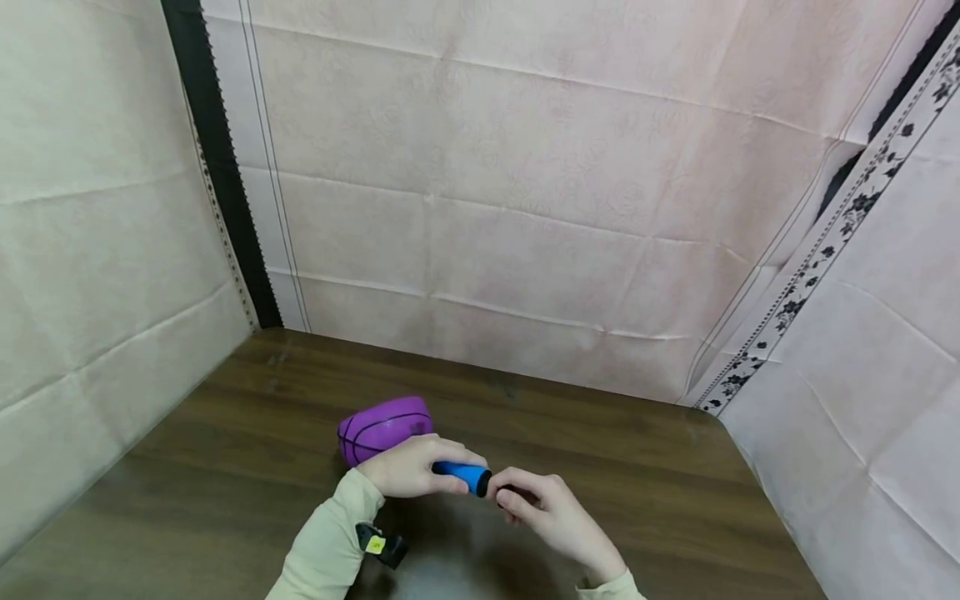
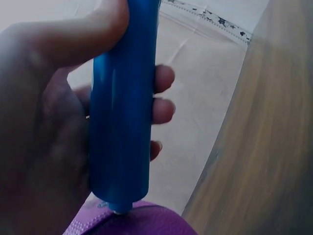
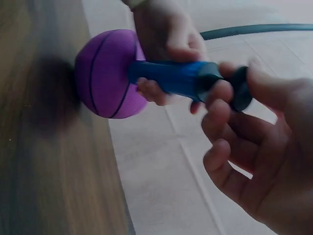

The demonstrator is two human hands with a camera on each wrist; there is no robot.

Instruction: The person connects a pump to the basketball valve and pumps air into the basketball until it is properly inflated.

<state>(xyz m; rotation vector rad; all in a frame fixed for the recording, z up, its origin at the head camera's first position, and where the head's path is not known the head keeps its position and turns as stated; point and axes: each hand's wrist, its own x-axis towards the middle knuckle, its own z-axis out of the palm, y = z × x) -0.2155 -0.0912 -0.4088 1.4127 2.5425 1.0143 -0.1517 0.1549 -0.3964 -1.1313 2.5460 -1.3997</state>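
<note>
My left hand (image 1: 418, 467) grips the blue barrel of a hand pump (image 2: 122, 112), fingers curled round it. The nozzle end of the pump meets a purple ball (image 1: 386, 427) with black lines, which looks partly flat and misshapen in the head view. Where exactly the nozzle enters is hard to see. At the pump's other end, my right hand (image 1: 543, 508) pinches the black handle (image 3: 241, 89) between thumb and fingers. In the right wrist view the handle sits close to the barrel's black cap (image 3: 208, 81).
The ball rests on a brown wooden table (image 1: 660, 483). Pale cloth walls (image 1: 480, 183) enclose the table at the back, left and right. A black strap device with a yellow label (image 1: 378, 543) is worn at the left wrist.
</note>
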